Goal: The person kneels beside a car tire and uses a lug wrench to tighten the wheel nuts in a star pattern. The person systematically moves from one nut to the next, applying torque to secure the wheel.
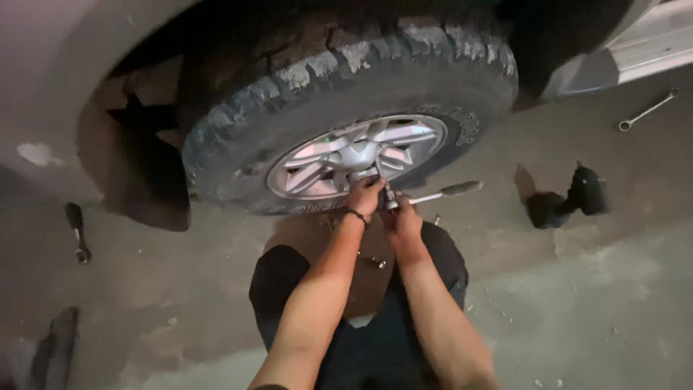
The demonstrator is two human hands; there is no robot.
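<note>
Steel ratchet wrench [426, 195] in our grip: left hand [365, 196] curled around its socket end at silver wheel hub [359, 155], right hand [401, 220] closed on shaft just beside, handle jutting right. Knobby tyre [346, 72] around rim. Black power tool [586, 191] lies on concrete floor [592, 303] to right; spanner [647, 110] farther off.

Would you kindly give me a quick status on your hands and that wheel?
Both hands, left hand and right hand, gripping the wrench at the wheel hub. Loose nuts on ground by knees. Nothing blocking.
</note>
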